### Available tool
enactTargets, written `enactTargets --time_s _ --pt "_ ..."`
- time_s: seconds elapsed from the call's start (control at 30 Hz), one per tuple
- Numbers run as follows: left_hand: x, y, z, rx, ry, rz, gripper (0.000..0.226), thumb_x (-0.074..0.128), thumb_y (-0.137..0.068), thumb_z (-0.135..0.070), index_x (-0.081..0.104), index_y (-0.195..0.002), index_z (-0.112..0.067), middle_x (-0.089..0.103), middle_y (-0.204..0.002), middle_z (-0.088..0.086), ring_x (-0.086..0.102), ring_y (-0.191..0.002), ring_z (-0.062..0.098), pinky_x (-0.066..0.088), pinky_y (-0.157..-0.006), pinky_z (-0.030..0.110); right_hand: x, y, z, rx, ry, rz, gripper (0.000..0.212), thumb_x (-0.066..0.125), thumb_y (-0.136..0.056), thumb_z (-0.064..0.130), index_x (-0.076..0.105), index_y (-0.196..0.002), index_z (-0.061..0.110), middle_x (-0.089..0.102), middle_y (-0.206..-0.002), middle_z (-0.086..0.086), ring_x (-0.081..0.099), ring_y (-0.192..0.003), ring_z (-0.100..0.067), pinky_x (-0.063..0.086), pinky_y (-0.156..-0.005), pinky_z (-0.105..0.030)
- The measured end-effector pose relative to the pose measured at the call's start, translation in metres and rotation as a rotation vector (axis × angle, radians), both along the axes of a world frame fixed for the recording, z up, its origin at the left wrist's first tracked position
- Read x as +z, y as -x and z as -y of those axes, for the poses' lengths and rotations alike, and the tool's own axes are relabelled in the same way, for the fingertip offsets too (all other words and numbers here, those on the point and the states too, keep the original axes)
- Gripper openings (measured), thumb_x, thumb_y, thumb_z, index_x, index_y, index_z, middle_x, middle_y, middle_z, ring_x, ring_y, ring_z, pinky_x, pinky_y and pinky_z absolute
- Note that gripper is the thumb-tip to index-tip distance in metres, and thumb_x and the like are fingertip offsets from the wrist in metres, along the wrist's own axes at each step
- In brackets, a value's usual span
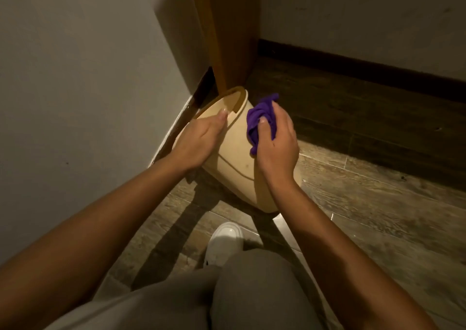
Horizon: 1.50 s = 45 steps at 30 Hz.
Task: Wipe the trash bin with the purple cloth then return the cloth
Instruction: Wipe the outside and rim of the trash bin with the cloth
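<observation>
A cream plastic trash bin (235, 153) stands on the floor, tilted with its open top toward the wall corner. My left hand (199, 140) grips the bin by its rim, thumb lying along the upper edge. My right hand (276, 143) is closed on a crumpled purple cloth (259, 118) and presses it against the bin's right upper side. Part of the cloth sticks out above my fingers and a corner hangs below my thumb. The bin's inside is hidden.
A grey wall (88, 77) runs along the left and a wooden door frame (229, 32) stands just behind the bin. Dark skirting (365, 70) lines the far wall. My white shoe (224, 241) and grey trouser knee (252, 292) are on the wood-pattern floor (365, 203).
</observation>
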<state>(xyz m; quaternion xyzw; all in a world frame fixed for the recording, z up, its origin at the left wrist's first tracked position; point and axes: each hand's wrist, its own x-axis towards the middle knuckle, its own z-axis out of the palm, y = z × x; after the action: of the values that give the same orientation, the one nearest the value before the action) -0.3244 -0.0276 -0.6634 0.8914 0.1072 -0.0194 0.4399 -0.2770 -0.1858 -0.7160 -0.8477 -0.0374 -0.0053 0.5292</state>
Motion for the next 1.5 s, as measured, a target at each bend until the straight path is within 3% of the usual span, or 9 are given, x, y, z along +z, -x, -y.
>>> enactTargets --time_s 0.17,0.3,0.47,0.67,0.87,1.03,1.13,1.27,1.5 --pt "0.003 -0.029 0.008 -0.049 -0.062 0.034 0.065 0.016 -0.104 -0.058 0.061 -0.063 -0.035 0.061 -0.056 -0.018 0.055 -0.054 -0.005 0.039 -0.057 0.024 0.015 -0.005 -0.024 -0.028 -0.016 0.105 0.048 0.045 -0.103 0.047 0.055 -0.148 0.032 0.046 -0.16 0.0 0.04 -0.146 -0.023 0.042 -0.111 -0.053" --pt "-0.002 -0.041 0.004 -0.002 -0.039 0.068 0.063 0.022 -0.102 -0.062 0.072 -0.079 -0.032 0.072 -0.073 -0.008 0.066 -0.075 0.01 0.051 -0.074 0.036 -0.004 0.023 -0.022 0.07 0.189 0.302 0.047 0.056 -0.103 0.04 0.055 -0.149 0.029 0.04 -0.164 -0.007 0.03 -0.153 -0.033 0.033 -0.117 -0.057" --pt "-0.007 -0.044 0.005 -0.03 -0.063 0.153 0.048 0.038 -0.107 -0.044 0.053 -0.064 -0.028 0.05 -0.056 -0.01 0.048 -0.053 0.002 0.034 -0.054 0.026 -0.048 0.044 0.016 0.157 0.317 0.471 0.047 0.064 -0.1 0.035 0.051 -0.145 0.031 0.042 -0.162 -0.016 0.029 -0.153 -0.042 0.029 -0.117 -0.061" --pt "-0.013 -0.041 0.006 0.046 -0.065 0.143 0.046 0.04 -0.107 -0.043 0.049 -0.065 -0.026 0.044 -0.058 -0.008 0.042 -0.05 -0.001 0.03 -0.049 0.018 -0.064 0.045 0.037 0.051 0.307 0.295 0.044 0.052 -0.1 0.038 0.047 -0.143 0.029 0.041 -0.161 -0.019 0.034 -0.149 -0.044 0.036 -0.113 -0.061" --pt "-0.008 -0.038 0.007 0.107 -0.112 0.118 0.045 0.039 -0.106 -0.046 0.054 -0.069 -0.024 0.05 -0.061 -0.005 0.046 -0.052 0.0 0.036 -0.053 0.028 -0.088 0.041 0.071 -0.049 0.4 0.131 0.043 0.05 -0.099 0.031 0.054 -0.141 0.026 0.048 -0.154 -0.017 0.045 -0.136 -0.04 0.041 -0.105 -0.052" --pt "-0.009 -0.034 0.017 -0.045 -0.526 0.118 0.046 0.034 -0.105 -0.052 0.066 -0.088 -0.024 0.063 -0.073 -0.004 0.057 -0.065 0.01 0.038 -0.053 0.025 -0.119 0.051 0.128 -0.031 0.519 -0.315 0.046 0.054 -0.104 0.027 0.05 -0.15 0.023 0.059 -0.141 -0.013 0.059 -0.117 -0.029 0.049 -0.09 -0.038" --pt "-0.008 -0.032 0.016 -0.016 -0.542 0.144 0.049 0.032 -0.105 -0.052 0.068 -0.092 -0.021 0.065 -0.077 -0.003 0.058 -0.068 0.012 0.043 -0.055 0.028 -0.085 0.033 0.105 -0.141 0.28 -0.186 0.049 0.055 -0.103 0.03 0.048 -0.151 0.024 0.058 -0.143 -0.008 0.057 -0.114 -0.021 0.046 -0.089 -0.036" --pt "-0.003 -0.031 0.019 0.013 -0.45 0.146 0.046 0.029 -0.106 -0.049 0.063 -0.085 -0.026 0.059 -0.072 -0.009 0.053 -0.067 0.004 0.034 -0.054 0.025 -0.012 0.001 0.034 0.024 0.027 0.115 0.048 0.054 -0.1 0.037 0.051 -0.147 0.027 0.054 -0.142 -0.005 0.055 -0.112 -0.013 0.046 -0.085 -0.027" --pt "-0.001 -0.035 -0.004 0.119 -0.305 0.16 0.048 0.035 -0.109 -0.036 0.058 -0.068 -0.028 0.057 -0.06 -0.008 0.054 -0.056 0.004 0.035 -0.054 0.02 -0.012 0.008 -0.026 0.112 0.193 0.248 0.046 0.052 -0.092 0.044 0.052 -0.135 0.027 0.049 -0.133 -0.014 0.051 -0.116 -0.03 0.048 -0.083 -0.038"
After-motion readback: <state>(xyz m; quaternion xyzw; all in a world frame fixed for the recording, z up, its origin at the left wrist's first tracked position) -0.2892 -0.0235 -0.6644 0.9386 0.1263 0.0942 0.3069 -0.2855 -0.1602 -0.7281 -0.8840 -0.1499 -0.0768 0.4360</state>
